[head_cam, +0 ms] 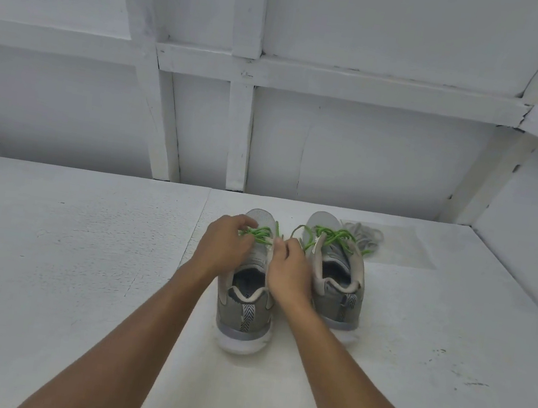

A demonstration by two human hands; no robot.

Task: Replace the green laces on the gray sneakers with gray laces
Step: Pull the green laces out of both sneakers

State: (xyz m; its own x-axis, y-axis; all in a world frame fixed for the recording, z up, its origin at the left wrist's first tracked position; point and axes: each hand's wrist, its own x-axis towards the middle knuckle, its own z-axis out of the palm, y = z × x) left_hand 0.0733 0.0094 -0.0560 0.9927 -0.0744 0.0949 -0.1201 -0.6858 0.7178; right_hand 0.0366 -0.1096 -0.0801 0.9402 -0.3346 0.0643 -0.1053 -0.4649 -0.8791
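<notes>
White boards with raised battens make up the wall (371,156) at the back, and a white, slightly speckled tabletop (62,261) fills the lower half of the view. Two bare forearms reach in from the bottom edge toward the middle of it.

The left hand (225,246) sits over the front of the left sneaker (246,308), its fingers curled down and pinching the green lace (261,234) on the left side of the lacing. This gray shoe stands upright on its white sole, heel toward the camera and toe toward the wall, with a striped pull tab showing at the heel.

The right hand (289,270) lies against the right side of the same shoe, thumb and forefinger closed on the green lace where it leaves the eyelets.

Just beside it stands the right sneaker (341,272), a little further back and facing the same way. Its own second green lace (332,235) is untied and lies in loose loops over the tongue; neither hand touches it.

At the far right, just behind this shoe's toe, the gray laces (365,234) lie in a loose heap on the tabletop.
</notes>
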